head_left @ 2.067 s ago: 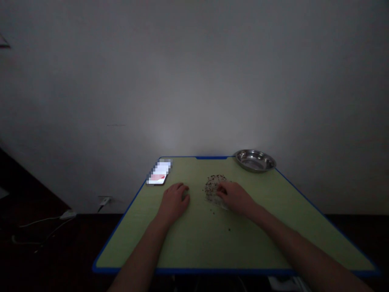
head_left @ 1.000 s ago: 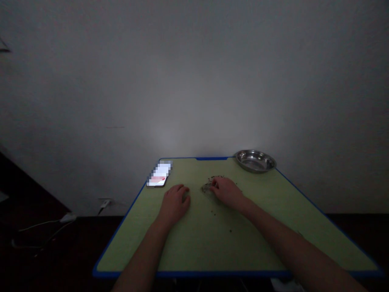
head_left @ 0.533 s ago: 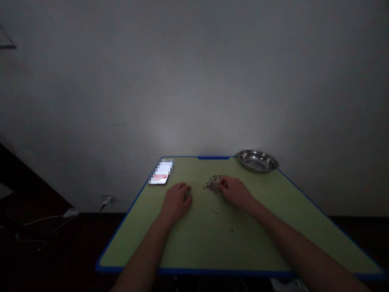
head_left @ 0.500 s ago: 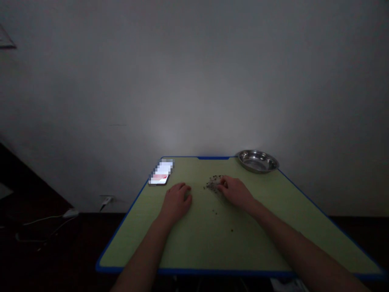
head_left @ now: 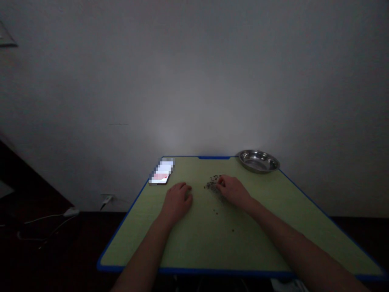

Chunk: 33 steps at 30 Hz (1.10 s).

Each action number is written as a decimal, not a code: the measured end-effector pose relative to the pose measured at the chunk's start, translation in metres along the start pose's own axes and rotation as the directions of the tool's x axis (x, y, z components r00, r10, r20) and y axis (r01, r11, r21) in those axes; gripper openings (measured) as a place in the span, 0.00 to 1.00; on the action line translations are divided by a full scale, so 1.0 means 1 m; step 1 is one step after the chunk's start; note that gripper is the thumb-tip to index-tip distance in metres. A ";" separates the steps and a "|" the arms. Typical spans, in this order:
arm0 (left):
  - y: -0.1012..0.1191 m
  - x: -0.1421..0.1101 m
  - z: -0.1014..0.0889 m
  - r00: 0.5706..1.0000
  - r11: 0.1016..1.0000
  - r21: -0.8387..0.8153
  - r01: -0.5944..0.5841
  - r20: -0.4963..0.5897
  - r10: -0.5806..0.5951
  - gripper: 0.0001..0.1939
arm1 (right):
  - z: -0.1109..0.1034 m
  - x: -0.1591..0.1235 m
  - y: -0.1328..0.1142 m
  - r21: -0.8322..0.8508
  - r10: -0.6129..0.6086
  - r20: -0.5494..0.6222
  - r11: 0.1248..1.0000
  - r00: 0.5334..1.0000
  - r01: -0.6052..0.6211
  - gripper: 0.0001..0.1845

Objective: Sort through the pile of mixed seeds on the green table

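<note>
At far left, a power strip [head_left: 71, 212] with white cables lies low by the wall [head_left: 200, 81], and a plug [head_left: 107, 199] sits at a wall socket. On the left rear edge of the pale green, blue-edged surface [head_left: 194, 243] is a smartphone [head_left: 161, 172], screen lit and partly masked by pixelation. Just in front of it, the left hand [head_left: 177, 202] rests on the surface, its fingers slightly curled with the thumb standing apart; no object is visible in it. Right of this, near the middle of the surface, lies the loose cluster of dark grains [head_left: 212, 184], too small to identify further; a few stray grains [head_left: 216, 213] lie nearer the person, apart from the cluster. The right hand [head_left: 234, 190] is over the right side of the cluster, partly covering it, fingers bent and drawn in toward the thumb; whether a grain is pinched between them cannot be told. A greyish patch beneath this hand is too dim to identify. At the right rear corner stands a shallow stainless steel bowl [head_left: 259, 161], well apart from both hands. In this inspector's judgement, the step in hand is fingertip handling of the grains by the right hand alone, and the next move calls for a fine, light pinch that does not scatter the neighbouring grains.
</note>
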<state>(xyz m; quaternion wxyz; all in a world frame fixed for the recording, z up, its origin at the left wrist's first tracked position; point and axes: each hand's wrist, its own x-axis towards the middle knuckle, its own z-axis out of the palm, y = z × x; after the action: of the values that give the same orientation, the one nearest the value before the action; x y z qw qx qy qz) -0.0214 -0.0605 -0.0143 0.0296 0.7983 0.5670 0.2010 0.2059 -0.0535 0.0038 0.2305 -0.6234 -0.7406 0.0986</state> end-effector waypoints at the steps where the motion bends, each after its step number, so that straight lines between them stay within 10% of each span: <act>1: 0.000 0.000 0.000 1.000 1.000 -0.004 -0.002 -0.001 0.002 0.15 | 0.001 0.000 0.000 -0.010 -0.001 -0.004 1.000 1.000 0.001 0.07; 12: -0.002 0.001 0.001 1.000 1.000 -0.012 -0.011 -0.016 0.011 0.15 | 0.000 0.020 -0.012 -0.216 0.014 0.035 0.976 0.999 -0.006 0.11; 33: 0.000 0.001 -0.001 0.999 0.995 -0.101 0.004 -0.046 -0.009 0.14 | -0.001 0.022 -0.009 -0.107 -0.094 0.131 0.988 0.987 0.109 0.08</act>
<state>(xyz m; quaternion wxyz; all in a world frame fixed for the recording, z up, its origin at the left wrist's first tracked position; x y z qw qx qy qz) -0.0217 -0.0598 -0.0128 0.0576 0.7890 0.5593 0.2477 0.1955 -0.0337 0.0133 0.1523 -0.5895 -0.7889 0.0833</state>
